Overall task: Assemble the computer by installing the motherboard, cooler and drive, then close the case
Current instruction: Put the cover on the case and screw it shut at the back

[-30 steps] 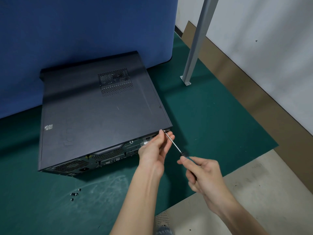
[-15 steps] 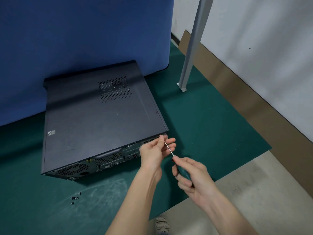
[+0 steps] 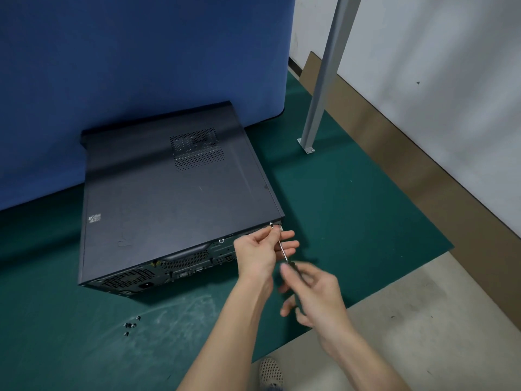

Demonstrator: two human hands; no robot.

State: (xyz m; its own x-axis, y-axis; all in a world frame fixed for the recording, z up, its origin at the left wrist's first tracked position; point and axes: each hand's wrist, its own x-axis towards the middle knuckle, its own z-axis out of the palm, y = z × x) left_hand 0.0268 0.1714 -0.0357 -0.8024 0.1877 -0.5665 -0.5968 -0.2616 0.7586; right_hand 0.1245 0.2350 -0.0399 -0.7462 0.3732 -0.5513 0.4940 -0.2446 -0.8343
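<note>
black computer case (image 3: 169,210) lies flat on green mat (image 3: 352,221), closed side panel up with a vent grille (image 3: 197,149) toward the far end, rear port panel facing near. left hand (image 3: 259,249) is at the case's near right corner, thumb and forefinger pinching the thin shaft of a screwdriver (image 3: 282,251) close to its tip, other fingers spread out to the right. tip sits at a silver screw (image 3: 272,224) in the rear edge of that corner. right hand (image 3: 315,294) is just nearer, fingers curled round the dark handle; motion blur, exact finger placement cannot tell. loose screws (image 3: 130,325) lie in a small cluster on the mat, near left of the case, apart from it. blue partition (image 3: 141,66) stands behind the case. grey metal post (image 3: 324,80) is bolted down at far right. mesh shoe (image 3: 270,371) at the near edge.
</note>
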